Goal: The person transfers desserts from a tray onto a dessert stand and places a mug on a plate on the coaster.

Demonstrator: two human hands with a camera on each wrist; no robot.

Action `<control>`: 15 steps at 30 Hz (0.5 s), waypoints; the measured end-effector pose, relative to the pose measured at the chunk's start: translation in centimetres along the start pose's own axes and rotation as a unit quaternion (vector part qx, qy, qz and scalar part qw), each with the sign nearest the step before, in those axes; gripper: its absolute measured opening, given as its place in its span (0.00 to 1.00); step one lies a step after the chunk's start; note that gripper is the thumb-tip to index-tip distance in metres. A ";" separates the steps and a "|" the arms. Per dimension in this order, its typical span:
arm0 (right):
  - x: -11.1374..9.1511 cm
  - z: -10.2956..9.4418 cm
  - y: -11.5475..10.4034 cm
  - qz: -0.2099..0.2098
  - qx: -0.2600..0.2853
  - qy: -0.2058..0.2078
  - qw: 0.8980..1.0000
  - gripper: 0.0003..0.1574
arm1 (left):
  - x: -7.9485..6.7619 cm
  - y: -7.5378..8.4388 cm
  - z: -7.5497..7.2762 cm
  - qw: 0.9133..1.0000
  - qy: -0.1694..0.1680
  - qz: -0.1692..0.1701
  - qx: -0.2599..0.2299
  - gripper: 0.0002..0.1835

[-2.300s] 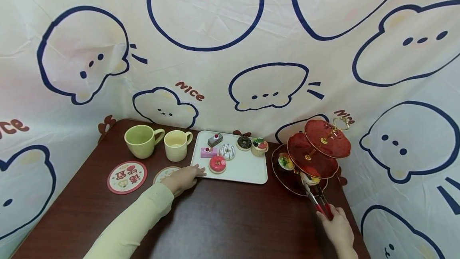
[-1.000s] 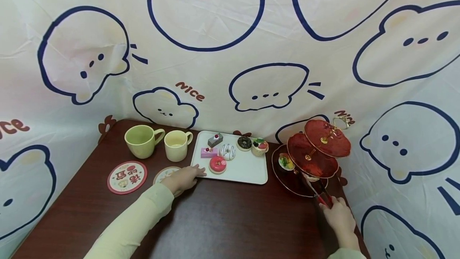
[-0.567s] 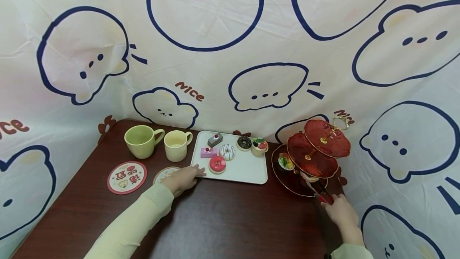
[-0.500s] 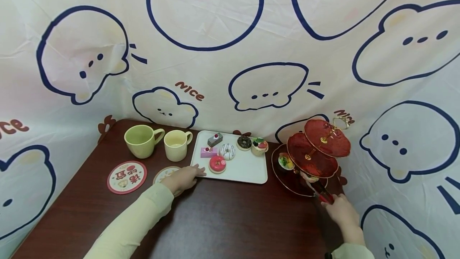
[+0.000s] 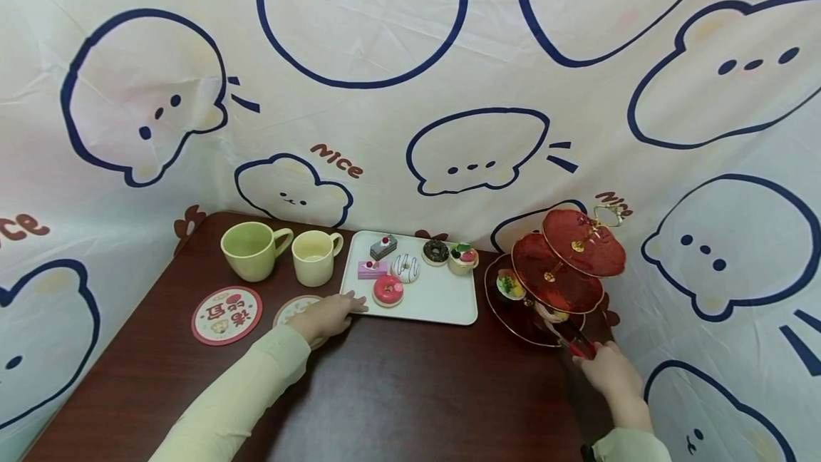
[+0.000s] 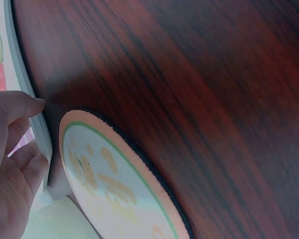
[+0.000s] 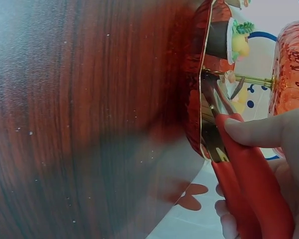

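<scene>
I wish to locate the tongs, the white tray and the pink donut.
Tongs (image 7: 253,174): right wrist view, on the red handle.
White tray (image 5: 442,299): head view, on its bare surface.
Pink donut (image 5: 385,296): head view, on its icing.

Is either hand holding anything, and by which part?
The right hand holds the tongs by their red handles; whether the tongs grip the nearby pastry is unclear. The left hand touches the tray at its near left corner; a grip can't be confirmed.
</scene>
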State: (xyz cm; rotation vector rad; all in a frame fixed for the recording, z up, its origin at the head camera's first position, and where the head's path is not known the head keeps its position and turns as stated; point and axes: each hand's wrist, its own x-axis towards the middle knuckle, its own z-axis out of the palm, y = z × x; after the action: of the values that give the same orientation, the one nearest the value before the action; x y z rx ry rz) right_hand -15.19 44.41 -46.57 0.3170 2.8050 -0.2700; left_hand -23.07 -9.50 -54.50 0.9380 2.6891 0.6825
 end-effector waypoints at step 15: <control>-1.1 0.6 0.1 0.018 0.014 0.005 1.000 0.53 | 0.0 0.2 -0.2 1.000 -0.014 -0.022 -0.005 0.21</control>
State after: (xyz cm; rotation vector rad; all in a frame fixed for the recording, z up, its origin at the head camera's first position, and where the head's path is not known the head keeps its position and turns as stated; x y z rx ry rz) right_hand -14.03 44.16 -46.77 0.3748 2.8051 -0.3021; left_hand -23.03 -9.43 -54.23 0.8773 2.6713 0.6672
